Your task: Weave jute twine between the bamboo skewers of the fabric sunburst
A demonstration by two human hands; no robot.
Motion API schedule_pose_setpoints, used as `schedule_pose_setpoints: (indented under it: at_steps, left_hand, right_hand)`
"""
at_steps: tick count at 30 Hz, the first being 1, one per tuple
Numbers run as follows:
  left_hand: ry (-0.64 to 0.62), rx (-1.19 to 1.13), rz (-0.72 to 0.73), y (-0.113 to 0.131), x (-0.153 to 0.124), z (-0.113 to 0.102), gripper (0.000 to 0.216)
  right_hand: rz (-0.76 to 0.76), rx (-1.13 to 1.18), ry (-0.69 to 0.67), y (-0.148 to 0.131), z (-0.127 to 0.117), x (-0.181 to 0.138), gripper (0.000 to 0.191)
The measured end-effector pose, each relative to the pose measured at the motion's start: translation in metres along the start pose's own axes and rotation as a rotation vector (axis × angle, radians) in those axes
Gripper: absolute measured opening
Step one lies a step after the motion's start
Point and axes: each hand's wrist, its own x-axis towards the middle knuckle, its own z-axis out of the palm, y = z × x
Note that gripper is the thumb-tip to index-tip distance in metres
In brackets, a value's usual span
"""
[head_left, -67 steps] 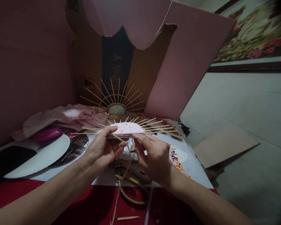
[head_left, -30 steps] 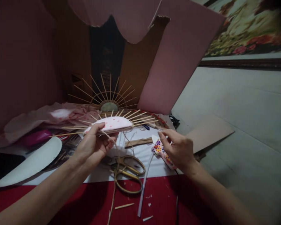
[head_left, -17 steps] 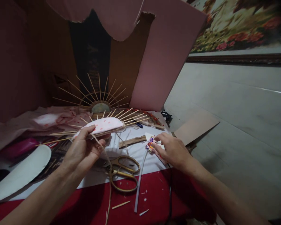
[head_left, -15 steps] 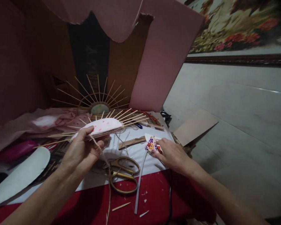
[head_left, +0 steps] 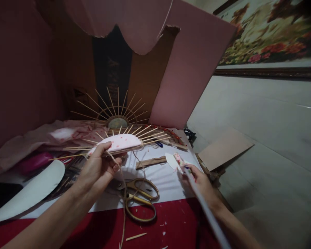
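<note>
My left hand is closed on the near edge of a half-round pad in white cloth with red dots. Thin wooden skewers fan out from the pad, and it is held level above the table. A strand of twine hangs from it past my wrist. My right hand is closed round a long pale stick that slants toward the camera. A scrap of flowered cloth shows at my fingertips, over a white leaf-shaped cut-out.
Gold-handled scissors lie on the white sheet between my hands, a brown cardboard strip beyond them. A second skewer sunburst stands at the back. Pink cloth and a white half-disc lie left. A cardboard sheet lies on the floor to the right.
My right hand left the pad, reached right to the flowered scrap, and now has the pale stick lifted off the table. My left hand has kept hold of the pad.
</note>
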Motion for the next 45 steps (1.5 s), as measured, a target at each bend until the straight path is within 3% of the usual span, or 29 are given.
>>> schedule_pose_setpoints:
  at_steps: [3, 6, 11, 17, 26, 31, 43, 45]
  left_hand:
    - [-0.003, 0.004, 0.012, -0.003, 0.0, -0.001, 0.012]
    - [-0.034, 0.017, 0.001, -0.007, 0.002, -0.004, 0.01]
    - [-0.071, 0.026, -0.008, -0.011, 0.004, -0.008, 0.009]
    - [-0.097, 0.041, -0.019, -0.014, 0.001, -0.008, 0.001]
    - [-0.079, 0.045, -0.014, -0.019, 0.002, -0.007, 0.002]
    - [-0.122, 0.073, -0.038, -0.02, -0.001, -0.006, 0.008]
    - [-0.107, 0.04, -0.044, -0.019, -0.003, -0.004, 0.006]
    - [-0.104, 0.042, -0.045, -0.019, -0.003, -0.004, 0.007]
  right_hand:
    - [0.117, 0.303, -0.01, -0.018, 0.004, -0.013, 0.03]
    - [0.106, 0.411, -0.179, -0.036, 0.014, -0.024, 0.037]
    - [-0.022, 0.373, -0.291, -0.054, 0.034, -0.028, 0.032]
    - [-0.181, 0.241, -0.218, -0.065, 0.049, -0.024, 0.025]
    - [-0.163, 0.215, -0.261, -0.059, 0.054, -0.021, 0.036]
    - [-0.232, 0.152, -0.225, -0.053, 0.059, -0.022, 0.037]
    - [-0.294, 0.043, -0.31, -0.048, 0.06, -0.024, 0.04]
    - [-0.343, 0.0, -0.259, -0.044, 0.061, -0.025, 0.039]
